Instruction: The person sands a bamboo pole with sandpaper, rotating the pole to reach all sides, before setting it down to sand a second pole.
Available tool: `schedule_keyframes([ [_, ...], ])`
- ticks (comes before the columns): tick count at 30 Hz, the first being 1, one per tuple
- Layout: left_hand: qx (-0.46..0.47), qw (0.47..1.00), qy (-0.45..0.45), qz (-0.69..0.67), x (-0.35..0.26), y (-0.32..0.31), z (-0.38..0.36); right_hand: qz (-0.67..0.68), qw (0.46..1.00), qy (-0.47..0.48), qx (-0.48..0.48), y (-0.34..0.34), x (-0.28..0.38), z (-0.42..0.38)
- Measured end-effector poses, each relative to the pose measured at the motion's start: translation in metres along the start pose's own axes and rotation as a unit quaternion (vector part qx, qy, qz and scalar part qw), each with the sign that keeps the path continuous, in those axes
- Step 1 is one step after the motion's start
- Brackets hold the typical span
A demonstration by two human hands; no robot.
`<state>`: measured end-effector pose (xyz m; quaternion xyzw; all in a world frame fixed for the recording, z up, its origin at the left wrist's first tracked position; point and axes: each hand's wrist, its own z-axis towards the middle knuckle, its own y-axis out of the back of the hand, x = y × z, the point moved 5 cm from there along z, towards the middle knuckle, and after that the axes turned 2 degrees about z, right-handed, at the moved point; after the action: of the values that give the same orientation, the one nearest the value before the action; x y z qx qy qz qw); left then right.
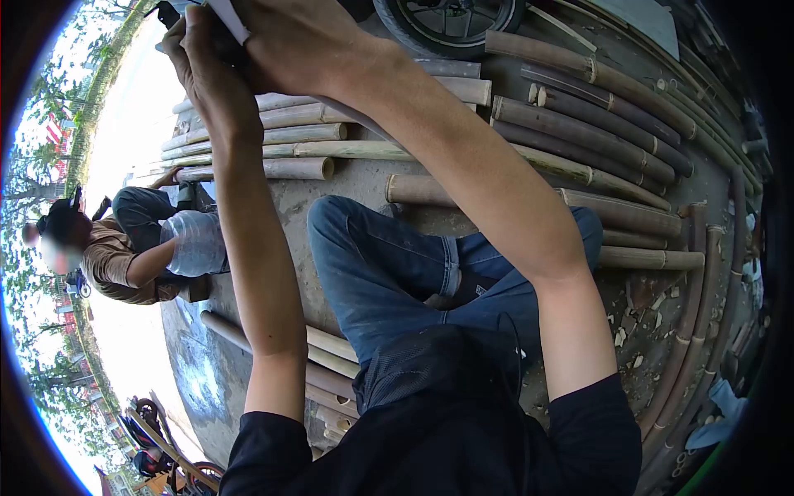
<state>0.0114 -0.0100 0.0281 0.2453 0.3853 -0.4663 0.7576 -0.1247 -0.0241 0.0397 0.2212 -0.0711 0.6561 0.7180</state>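
Both arms reach up to the top left of the head view, where the hands meet. My left hand (pixel 192 62) is closed, with its fingers curled round a dark object (pixel 222 43) whose kind I cannot make out. A flat white strip (pixel 229 20) shows between the two hands. My right hand (pixel 277 41) lies against the dark object and the strip. Its fingers are hidden or cut off by the top edge, so its grip does not show. Below the hands, several cut bamboo poles (pixel 302 169) lie on the ground.
My jeans-clad legs (pixel 372 273) are bent in front. More bamboo poles (pixel 579 136) lie at right, beneath a wheel (pixel 451 21). Another person (pixel 124 256) crouches at left beside a clear plastic container (pixel 197 244). A motorbike (pixel 153 450) stands at lower left.
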Motion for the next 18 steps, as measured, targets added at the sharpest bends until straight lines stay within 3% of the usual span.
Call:
schedule_keyframes([
  [1,-0.001,1.0,0.001,0.002,-0.005,-0.002,-0.003,-0.072,0.996,0.056,-0.022,0.005,0.009,0.005],
  [6,0.047,0.998,0.035,-0.005,-0.01,-0.012,-0.003,-0.075,0.995,0.063,-0.028,0.018,0.015,0.003],
  [8,0.054,0.998,0.03,-0.017,-0.008,-0.013,-0.002,-0.033,0.983,0.126,-0.128,0.023,0.018,-0.003],
  [12,0.038,0.997,0.013,-0.062,-0.008,-0.014,-0.003,0.056,0.972,0.109,-0.199,0.027,0.015,-0.043],
  [14,0.013,0.998,0.001,-0.063,-0.01,-0.01,-0.008,-0.021,0.996,0.001,-0.084,0.005,-0.017,-0.082],
  [15,0.014,0.998,0.003,-0.062,-0.011,-0.009,-0.011,-0.021,0.996,-0.002,-0.085,0.004,-0.021,-0.1],
  [17,0.034,0.988,0.013,-0.148,-0.015,-0.01,-0.016,0.003,0.993,-0.117,-0.019,0.0,-0.036,-0.139],
  [18,0.029,0.987,0.023,-0.154,-0.015,-0.01,-0.018,0.002,0.993,-0.118,-0.019,0.001,-0.037,-0.156],
])
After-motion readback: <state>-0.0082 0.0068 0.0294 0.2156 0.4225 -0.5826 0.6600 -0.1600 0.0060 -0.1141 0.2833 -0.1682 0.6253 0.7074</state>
